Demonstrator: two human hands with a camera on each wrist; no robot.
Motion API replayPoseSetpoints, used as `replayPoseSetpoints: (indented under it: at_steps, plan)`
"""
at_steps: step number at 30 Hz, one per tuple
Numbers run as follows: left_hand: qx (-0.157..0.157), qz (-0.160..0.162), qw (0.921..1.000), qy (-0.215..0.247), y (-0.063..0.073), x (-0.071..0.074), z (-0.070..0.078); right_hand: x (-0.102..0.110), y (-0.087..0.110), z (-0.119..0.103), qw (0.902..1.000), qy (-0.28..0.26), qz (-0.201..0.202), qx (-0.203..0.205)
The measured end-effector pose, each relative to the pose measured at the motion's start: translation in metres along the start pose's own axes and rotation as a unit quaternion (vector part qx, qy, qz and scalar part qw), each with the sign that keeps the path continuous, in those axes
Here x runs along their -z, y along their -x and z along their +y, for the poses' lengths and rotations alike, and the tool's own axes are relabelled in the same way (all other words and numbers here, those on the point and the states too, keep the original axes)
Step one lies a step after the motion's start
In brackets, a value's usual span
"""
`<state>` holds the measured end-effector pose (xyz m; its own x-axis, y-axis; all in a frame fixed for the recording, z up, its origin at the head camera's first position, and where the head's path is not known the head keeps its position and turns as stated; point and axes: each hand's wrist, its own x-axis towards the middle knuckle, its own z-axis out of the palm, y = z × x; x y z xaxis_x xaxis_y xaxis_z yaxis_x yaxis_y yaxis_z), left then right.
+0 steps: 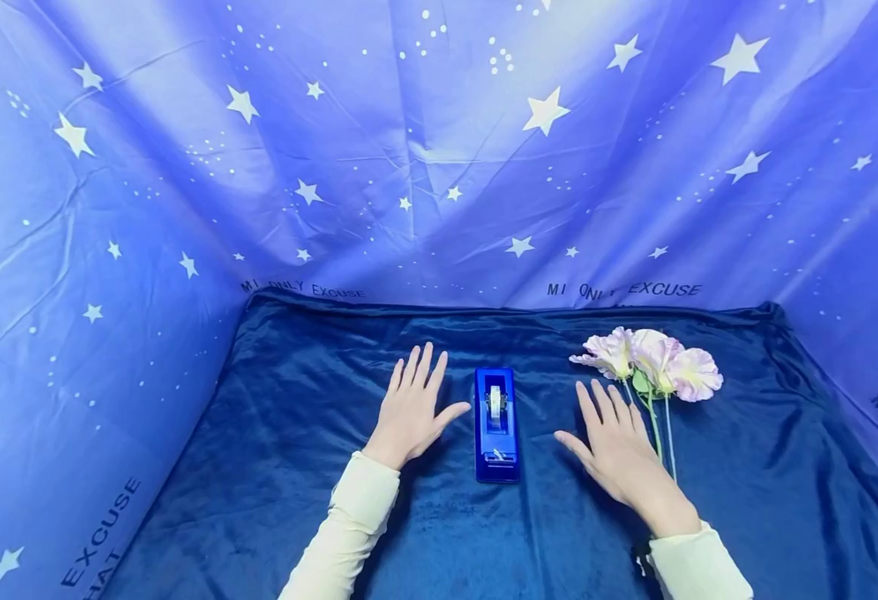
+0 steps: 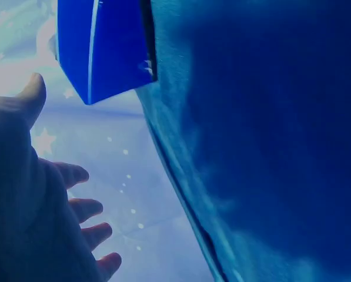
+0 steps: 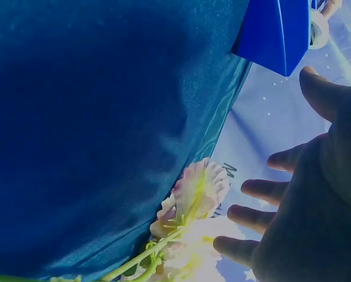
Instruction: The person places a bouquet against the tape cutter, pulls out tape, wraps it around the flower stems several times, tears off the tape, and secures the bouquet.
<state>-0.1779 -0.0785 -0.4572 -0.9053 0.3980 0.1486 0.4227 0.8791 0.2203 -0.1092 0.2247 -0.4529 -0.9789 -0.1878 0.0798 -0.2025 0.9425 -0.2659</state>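
Star-printed blue backdrop (image 1: 409, 108) is rising behind the tape dispenser (image 1: 496, 429), and dark blue cloth (image 1: 559, 533) is spreading, rumpled, beneath and around it. Dispenser is sitting between my two hands, its long side running away from me, its tape roll (image 1: 495, 402) showing nearer the far end. My left hand (image 1: 412, 417) is lying to the left of it, thumb pointing at its side, near but not touching. My right hand (image 1: 619, 450) is lying to the right of it, with a wider gap between. Hands are well apart, backs facing up, fingers spreading straight, gripping nothing. Pale pink-and-white flowers (image 1: 656, 362) are resting to the right of the dispenser, heads about level with its far end, stems (image 1: 656, 429) running toward me past my right hand; whether skin is meeting them, I cannot tell. By my reading, I'm holding a ready pose, with no handling under way. Any next move on the dispenser would probably be calling for one hand steadying its base while the other is reaching in at the tape; going for the flowers would be asking for a light pinch on the stems.
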Motion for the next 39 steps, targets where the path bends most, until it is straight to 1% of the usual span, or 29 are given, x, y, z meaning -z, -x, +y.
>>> replayPoseSetpoints:
  at_steps: [3,7,12,16,20,25,34,39]
  plan:
    - [-0.014,0.003,0.9999,0.004,-0.006,0.003,0.006,-0.001,0.002,0.003,0.9999,0.007,0.014,0.007]
    - [-0.023,0.001,0.9997,0.000,-0.014,0.004,0.013,-0.002,0.006,0.007,0.9992,0.009,0.035,0.016]
    - [-0.041,0.002,0.9991,0.005,-0.022,0.003,0.024,0.002,0.014,0.013,0.9989,0.011,0.045,0.002]
    - [-0.052,0.004,0.9987,0.001,-0.029,0.005,0.031,0.001,0.019,0.016,0.9986,0.008,0.051,-0.003]
    - [-0.057,0.009,0.9983,-0.007,-0.032,0.009,0.035,-0.002,0.023,0.016,0.9978,0.003,0.066,-0.001]
    - [-0.061,-0.008,0.9981,-0.011,-0.033,0.011,0.040,-0.009,0.028,0.015,0.9965,0.006,0.083,0.004]
    - [-0.115,0.009,0.9919,-0.054,-0.051,0.016,0.063,-0.005,0.032,0.021,0.9954,-0.014,0.095,-0.002]
    - [-0.148,0.016,0.9866,-0.068,-0.057,0.016,0.075,-0.001,0.035,0.024,0.9968,-0.010,0.078,-0.010]
